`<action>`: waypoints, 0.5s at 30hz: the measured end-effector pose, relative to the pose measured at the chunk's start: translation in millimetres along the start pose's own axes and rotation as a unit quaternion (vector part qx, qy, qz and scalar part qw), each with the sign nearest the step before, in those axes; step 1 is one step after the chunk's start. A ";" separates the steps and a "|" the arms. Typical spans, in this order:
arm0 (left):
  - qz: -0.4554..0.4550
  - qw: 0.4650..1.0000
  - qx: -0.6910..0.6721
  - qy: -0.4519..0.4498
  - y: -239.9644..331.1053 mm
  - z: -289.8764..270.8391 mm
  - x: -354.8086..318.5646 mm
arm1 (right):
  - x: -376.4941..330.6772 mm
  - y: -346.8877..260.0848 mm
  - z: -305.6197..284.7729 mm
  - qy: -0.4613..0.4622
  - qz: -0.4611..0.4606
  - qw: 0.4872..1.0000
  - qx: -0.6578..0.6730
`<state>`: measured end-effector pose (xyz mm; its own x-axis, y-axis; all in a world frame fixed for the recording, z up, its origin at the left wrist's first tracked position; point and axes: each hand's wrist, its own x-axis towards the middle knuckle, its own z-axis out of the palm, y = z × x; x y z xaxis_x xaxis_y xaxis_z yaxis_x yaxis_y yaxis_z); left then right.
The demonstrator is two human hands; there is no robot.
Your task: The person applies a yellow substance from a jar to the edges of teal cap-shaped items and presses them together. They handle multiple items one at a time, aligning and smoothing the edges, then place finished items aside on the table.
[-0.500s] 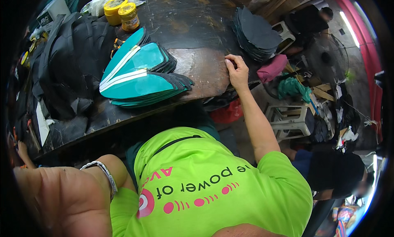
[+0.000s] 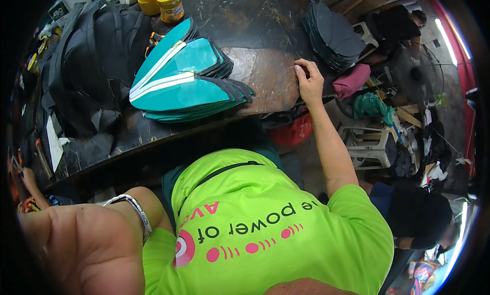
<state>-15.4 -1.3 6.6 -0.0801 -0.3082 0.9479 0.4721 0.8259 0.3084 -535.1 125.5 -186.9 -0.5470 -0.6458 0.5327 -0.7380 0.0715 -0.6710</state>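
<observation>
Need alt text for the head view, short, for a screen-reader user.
Seen from above, a person in a bright green shirt rests the right hand on the edge of a dark worn worktable, beside a fanned stack of teal fabric pieces with white stripes. The left hand is out of frame; a silver bracelet circles the left wrist. Black cut pieces are stacked further along the table.

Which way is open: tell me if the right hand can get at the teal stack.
Probably yes. The right hand rests on the table edge, and only bare worn tabletop lies between it and the teal stack.
</observation>
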 end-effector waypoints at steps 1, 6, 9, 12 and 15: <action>-0.002 1.000 -0.005 0.005 0.2 0.9 -0.7 | 0.1 -0.3 -0.1 0.003 -0.018 1.000 -0.010; -0.004 1.000 -0.018 0.025 1.7 0.8 -9.8 | 0.4 1.0 1.1 0.003 -0.007 1.000 0.000; -0.005 0.999 -0.025 0.039 2.7 -2.5 -16.7 | 0.1 0.7 0.8 -0.011 0.009 1.000 -0.004; -0.007 0.998 -0.034 0.054 -0.1 -6.7 -22.9 | 0.2 0.5 1.2 -0.003 -0.003 1.000 -0.002; -0.011 0.996 -0.047 0.068 -3.5 -10.6 -29.3 | 0.1 0.7 1.7 0.005 -0.006 1.000 0.000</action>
<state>-5.4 -0.2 -23.1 0.0256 -0.3933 0.9191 0.5516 0.7723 0.3151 -535.0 124.2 -188.2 -0.5424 -0.6394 0.5449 -0.7437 0.0637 -0.6655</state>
